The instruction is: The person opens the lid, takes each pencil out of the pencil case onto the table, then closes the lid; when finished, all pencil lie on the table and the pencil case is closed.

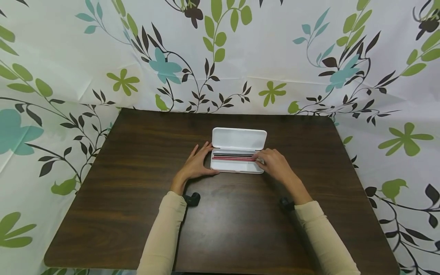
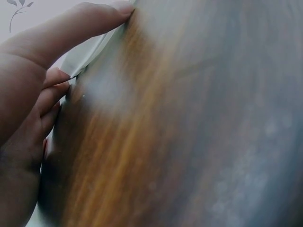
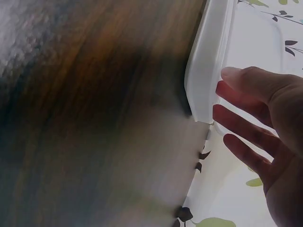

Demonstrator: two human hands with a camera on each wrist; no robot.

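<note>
Our wide left grip (image 1: 197, 164) braces the case (image 1: 237, 166); our narrow right grip (image 1: 275, 163), its hold unclear, seems to adjust sticks (image 1: 232, 157) beneath it; next calls for a light touch.

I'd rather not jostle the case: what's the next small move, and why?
Probably have the right hand settle the thin sticks, whose right end it reaches; the lid is open, and the left hand touches the white case, perhaps steadying it.
</note>
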